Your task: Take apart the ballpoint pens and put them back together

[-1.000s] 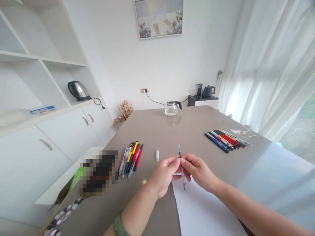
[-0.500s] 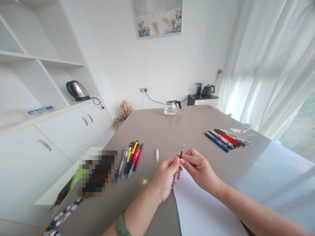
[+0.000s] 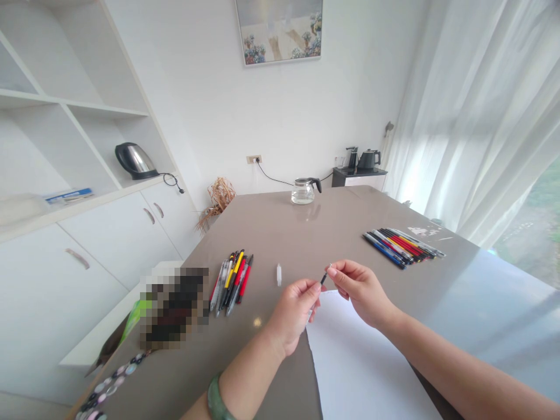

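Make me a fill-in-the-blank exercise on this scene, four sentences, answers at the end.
1. Between the left hand and the right hand, the pen looks ____.
2. The arm wearing the green bangle is the ____ one.
3. The paper is ____.
4. The glass pot stands at the table's ____ end.

Missing words: black; left; white; far.

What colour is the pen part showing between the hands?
The pen part is black, seen best in the head view.

We are holding a slim pen (image 3: 324,279) aloft, its black section showing, its far end leaning right, the rest mostly hidden.
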A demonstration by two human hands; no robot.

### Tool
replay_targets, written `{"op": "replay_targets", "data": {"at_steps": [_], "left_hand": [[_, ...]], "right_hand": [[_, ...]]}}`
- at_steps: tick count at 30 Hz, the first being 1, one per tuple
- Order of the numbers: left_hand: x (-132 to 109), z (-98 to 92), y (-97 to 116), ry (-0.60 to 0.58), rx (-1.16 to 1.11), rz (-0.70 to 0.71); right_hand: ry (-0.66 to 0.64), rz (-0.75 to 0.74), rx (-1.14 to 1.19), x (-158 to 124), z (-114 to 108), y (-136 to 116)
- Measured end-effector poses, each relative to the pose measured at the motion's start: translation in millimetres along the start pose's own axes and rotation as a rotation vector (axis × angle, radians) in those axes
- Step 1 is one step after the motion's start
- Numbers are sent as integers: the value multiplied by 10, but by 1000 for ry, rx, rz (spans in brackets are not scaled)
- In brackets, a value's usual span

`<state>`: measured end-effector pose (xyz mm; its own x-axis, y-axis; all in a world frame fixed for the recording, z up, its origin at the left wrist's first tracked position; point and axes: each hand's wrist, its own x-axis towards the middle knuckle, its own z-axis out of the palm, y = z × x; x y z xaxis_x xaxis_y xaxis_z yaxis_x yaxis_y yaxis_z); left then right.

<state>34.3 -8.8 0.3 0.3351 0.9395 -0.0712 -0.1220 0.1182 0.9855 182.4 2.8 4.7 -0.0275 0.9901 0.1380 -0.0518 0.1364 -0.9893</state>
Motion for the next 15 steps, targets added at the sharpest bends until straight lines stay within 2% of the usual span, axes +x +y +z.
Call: {"op": "replay_targets", "data": {"at_steps": [6, 10, 13, 15], "left_hand": [[-3, 3, -30, 1, 14, -4], [13, -2, -55, 28, -50, 0], [48, -43, -45, 121, -170, 28], [78, -94, -16, 200, -237, 58]], "right_hand": [[18, 47, 84, 9, -7, 21], [110, 20, 148, 88, -76, 17], [110, 49, 65, 169, -144, 64], [22, 122, -119, 220, -159, 121]]}}
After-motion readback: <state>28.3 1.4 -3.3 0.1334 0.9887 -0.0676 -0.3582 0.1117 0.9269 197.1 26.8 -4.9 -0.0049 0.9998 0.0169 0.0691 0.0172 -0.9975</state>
